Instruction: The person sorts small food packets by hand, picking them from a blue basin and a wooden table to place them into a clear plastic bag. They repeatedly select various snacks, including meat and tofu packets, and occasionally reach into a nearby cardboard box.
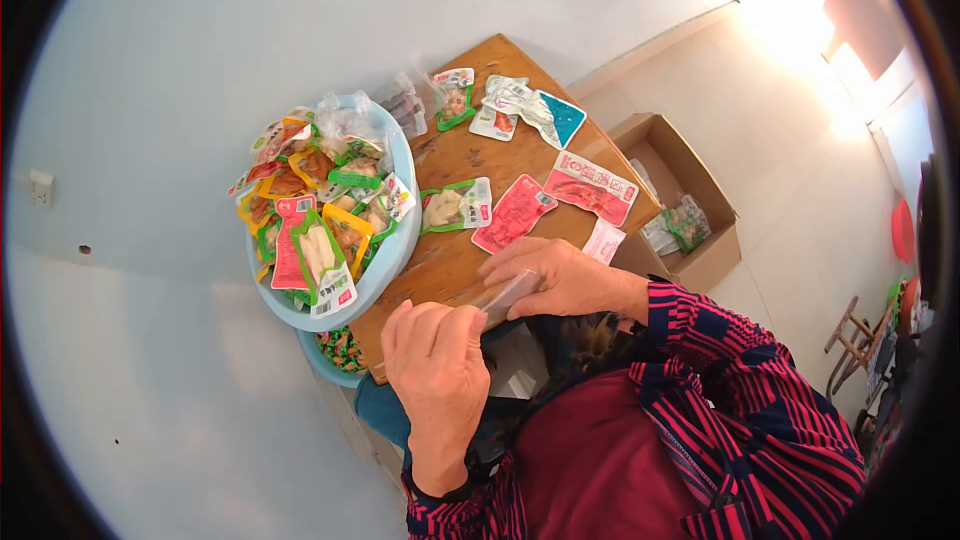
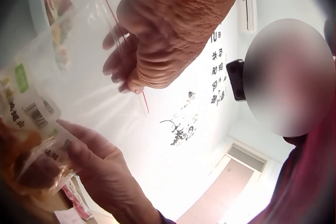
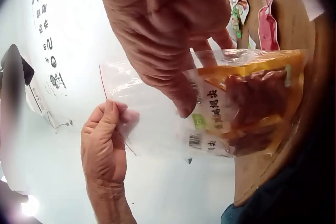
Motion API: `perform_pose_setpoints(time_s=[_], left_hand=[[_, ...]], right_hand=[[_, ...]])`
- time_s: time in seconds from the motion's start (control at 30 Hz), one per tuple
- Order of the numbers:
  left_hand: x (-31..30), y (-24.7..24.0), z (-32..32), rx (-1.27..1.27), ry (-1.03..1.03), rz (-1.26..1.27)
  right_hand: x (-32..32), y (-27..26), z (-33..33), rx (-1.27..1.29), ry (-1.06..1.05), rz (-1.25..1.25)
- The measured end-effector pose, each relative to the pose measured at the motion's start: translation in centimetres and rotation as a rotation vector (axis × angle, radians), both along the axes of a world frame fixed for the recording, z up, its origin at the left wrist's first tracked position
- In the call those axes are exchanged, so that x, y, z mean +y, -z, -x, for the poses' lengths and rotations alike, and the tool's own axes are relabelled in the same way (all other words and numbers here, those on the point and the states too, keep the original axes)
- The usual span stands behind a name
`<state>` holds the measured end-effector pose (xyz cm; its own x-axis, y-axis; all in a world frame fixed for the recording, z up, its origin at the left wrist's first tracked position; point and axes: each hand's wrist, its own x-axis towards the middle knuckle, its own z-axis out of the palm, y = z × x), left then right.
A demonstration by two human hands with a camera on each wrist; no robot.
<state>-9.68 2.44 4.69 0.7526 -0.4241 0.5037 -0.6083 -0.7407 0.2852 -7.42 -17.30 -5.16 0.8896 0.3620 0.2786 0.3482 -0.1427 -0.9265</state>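
Note:
Between my two hands is a clear zip bag (image 3: 152,85) with a red line along its mouth. Orange-edged food packets (image 3: 257,98) show inside its far end in the right wrist view. My left hand (image 1: 440,370) pinches the bag at the red-lined mouth, thumb against fingers. Farther along, my right hand (image 1: 570,275) grips the bag by the packets' white printed ends, thumb on one side and fingers on the other. In the head view the hands hide most of the bag, above the table's near edge.
Left of the wooden table (image 1: 460,155), a light blue basin (image 1: 408,230) is heaped with packets. Several packets, including a red one (image 1: 515,212), lie on the table. An open cardboard box (image 1: 725,240) stands to the right. Below the heaped basin, another basin (image 1: 335,372) holds small wrapped pieces.

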Motion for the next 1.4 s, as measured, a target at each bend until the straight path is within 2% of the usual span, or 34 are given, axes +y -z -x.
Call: perform_pose_setpoints(time_s=[0.13, 0.33, 0.4, 0.47, 0.53, 0.57, 0.63, 0.7, 0.83, 0.97, 1.07, 1.13, 1.27, 1.33, 1.4], left_hand=[[0.1, 0.3, -0.8, 0.035, 0.003, 0.014], [0.4, 2.1, -3.9, 0.306, -0.066, 0.044], [0.3, 3.2, -5.3, 0.520, -0.100, 0.194], [1.0, 5.6, -6.8, 0.573, -0.083, 0.211], [1.9, 7.8, -7.9, 0.844, -0.095, 0.175], [2.3, 8.9, -8.2, 0.850, -0.087, 0.169], [2.5, 10.4, -8.7, 1.135, -0.088, 0.306], [2.5, 11.2, -8.7, 1.221, -0.099, 0.338], [2.4, 12.5, -8.4, 1.453, -0.083, 0.421], [2.5, 13.3, -8.3, 1.495, -0.071, 0.511], [3.1, 13.9, -8.4, 1.512, -0.075, 0.460], [3.2, 14.0, -8.2, 1.540, -0.104, 0.388], [2.8, 13.1, -7.9, 1.510, -0.065, 0.330], [1.8, 12.0, -7.6, 1.582, -0.044, 0.433], [1.5, 12.2, -7.3, 1.601, -0.011, 0.486]], right_hand=[[0.1, 2.4, 0.2, -0.001, -0.072, -0.011], [-0.6, 3.6, 1.0, -0.028, -0.108, -0.051], [-0.6, 4.1, 1.4, -0.022, -0.084, -0.075], [-0.6, 4.5, 1.6, -0.051, -0.067, -0.116], [-0.9, 4.8, 1.6, -0.034, -0.044, -0.109], [-1.1, 5.2, 1.6, -0.062, -0.065, -0.068], [-1.5, 4.9, 1.5, -0.083, -0.074, -0.026], [-2.0, 4.0, 1.7, -0.106, 0.070, 0.154], [-2.5, 2.8, 0.6, -0.228, 0.070, 0.280], [-1.8, 5.0, -0.2, -0.300, -0.033, 0.354], [-0.8, 7.7, -0.3, -0.376, -0.088, 0.266], [-0.2, 8.9, 0.0, -0.297, -0.065, 0.136], [-0.5, 9.3, 1.5, -0.254, -0.019, 0.107], [-2.6, 5.7, 2.8, -0.032, 0.044, 0.094], [-6.5, 1.5, 4.0, 0.356, 0.105, -0.059]])
